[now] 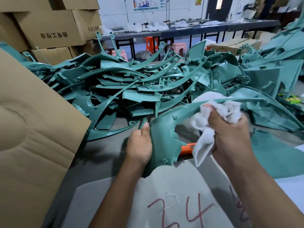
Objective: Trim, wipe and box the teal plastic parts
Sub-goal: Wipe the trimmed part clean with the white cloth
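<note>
A large curved teal plastic part (162,129) stands on edge in front of me. My left hand (139,145) grips its lower left edge, thumb up along the rim. My right hand (230,130) holds a crumpled white cloth (212,112) pressed against the part's thin upper arc. Behind them a big heap of teal plastic parts (131,83) covers the table. An orange-handled tool (187,148) lies on the table, mostly hidden behind the part and the cloth.
An open cardboard box flap (32,129) rises at my left. Stacked cardboard boxes (49,28) stand at the back left. More teal panels (279,66) pile up on the right. A grey sheet marked "34" in red (172,203) lies under my arms.
</note>
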`<state>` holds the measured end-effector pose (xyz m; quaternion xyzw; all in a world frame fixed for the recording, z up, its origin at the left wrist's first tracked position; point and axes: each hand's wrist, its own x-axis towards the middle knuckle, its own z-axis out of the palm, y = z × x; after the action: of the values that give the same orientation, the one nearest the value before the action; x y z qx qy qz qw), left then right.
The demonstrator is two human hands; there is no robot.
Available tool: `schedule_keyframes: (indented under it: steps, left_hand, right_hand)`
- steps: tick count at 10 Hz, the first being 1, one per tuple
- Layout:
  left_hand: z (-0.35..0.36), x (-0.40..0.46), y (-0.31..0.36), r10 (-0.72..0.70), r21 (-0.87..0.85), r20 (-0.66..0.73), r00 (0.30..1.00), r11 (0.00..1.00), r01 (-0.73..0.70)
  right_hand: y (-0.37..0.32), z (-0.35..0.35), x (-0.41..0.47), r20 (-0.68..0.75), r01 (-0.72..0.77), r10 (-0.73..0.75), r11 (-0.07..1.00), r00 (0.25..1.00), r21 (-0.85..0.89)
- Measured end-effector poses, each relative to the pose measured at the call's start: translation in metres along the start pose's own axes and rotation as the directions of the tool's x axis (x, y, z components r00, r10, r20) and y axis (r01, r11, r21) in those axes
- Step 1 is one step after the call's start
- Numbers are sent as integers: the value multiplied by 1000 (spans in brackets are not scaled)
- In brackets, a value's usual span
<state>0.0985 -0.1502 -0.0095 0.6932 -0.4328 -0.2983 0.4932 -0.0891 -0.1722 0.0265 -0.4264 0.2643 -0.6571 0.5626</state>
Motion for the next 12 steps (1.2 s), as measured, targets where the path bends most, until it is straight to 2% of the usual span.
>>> schedule_keyframes:
  steps: [2, 3, 4, 5, 6, 7, 8, 9, 10, 11, 12]
  left_hand:
    - [-3, 7, -8, -103, -84, 17, 995, 991, 104]
    - [-9, 10, -13, -231, -149, 48, 972, 960, 236]
    - [-12, 7, -8, -286, -127, 65, 956, 948, 292]
    - [-20, 13, -11, -325, -177, 54, 944, 927, 329]
    - [-35, 18, -11, -374, -244, 12, 927, 898, 365]
    - [-43, 21, -15, -245, -80, -235, 940, 969, 233]
    - [-45, 18, -9, -32, 141, -363, 931, 986, 89]
    - [-53, 17, -6, 128, 238, -420, 899, 971, -27]
    - [-62, 17, -7, 236, 279, -390, 890, 951, -130]
    - [-69, 16, -8, 304, 277, -338, 891, 937, -215]
    - [-76, 19, -12, 324, 201, -315, 892, 941, -271]
  right_hand:
    - [11, -5, 8, -131, 85, -74, 993, 989, 86]
    - [16, -9, 8, -324, 159, -203, 975, 924, -157]
    - [22, -13, 10, -315, 226, -398, 857, 861, -463]
    - [29, -22, 15, -233, 205, -421, 765, 877, -610]
    - [28, -26, 20, -241, 162, -399, 748, 885, -644]
    - [21, -22, 22, -387, 162, -284, 934, 877, -318]
    - [21, -20, 23, -391, 105, -183, 971, 902, -212]
    - [24, -28, 23, -25, 234, -335, 709, 942, -665]
    - [31, -30, 24, 357, 381, -140, 214, 923, -900]
    - [30, -26, 18, 490, 458, 39, 298, 871, -838]
    - [20, -25, 13, 502, 353, 107, 586, 858, -729]
